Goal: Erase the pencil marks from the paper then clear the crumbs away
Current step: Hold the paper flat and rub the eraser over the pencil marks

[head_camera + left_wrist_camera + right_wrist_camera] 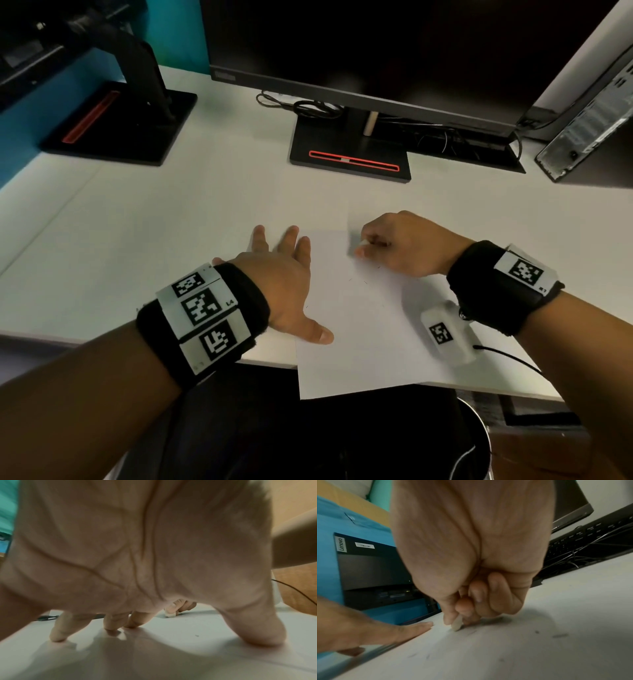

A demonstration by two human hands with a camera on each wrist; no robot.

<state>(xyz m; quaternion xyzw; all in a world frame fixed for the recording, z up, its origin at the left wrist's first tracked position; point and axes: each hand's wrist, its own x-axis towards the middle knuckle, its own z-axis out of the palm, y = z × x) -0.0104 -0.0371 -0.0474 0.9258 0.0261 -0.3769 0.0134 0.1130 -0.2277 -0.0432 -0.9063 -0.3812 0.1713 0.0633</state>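
A white sheet of paper (356, 329) lies on the white desk and juts out over its near edge. My left hand (284, 274) is spread flat, its fingers on the desk at the sheet's left edge and its thumb (318, 334) pressing the paper. My right hand (394, 246) pinches a small white eraser (457, 625) between thumb and fingertips, its tip touching the paper near the sheet's far edge. Small dark crumbs and faint pencil marks (559, 635) are scattered on the paper around the eraser. In the left wrist view the eraser (170, 614) shows beyond my palm.
A dark monitor on a black stand with a red slot (352, 161) stands behind the paper, with cables beside it. A second stand (116, 130) is at the far left, a computer case (589, 133) at the far right. A bin (472, 442) sits below the desk edge.
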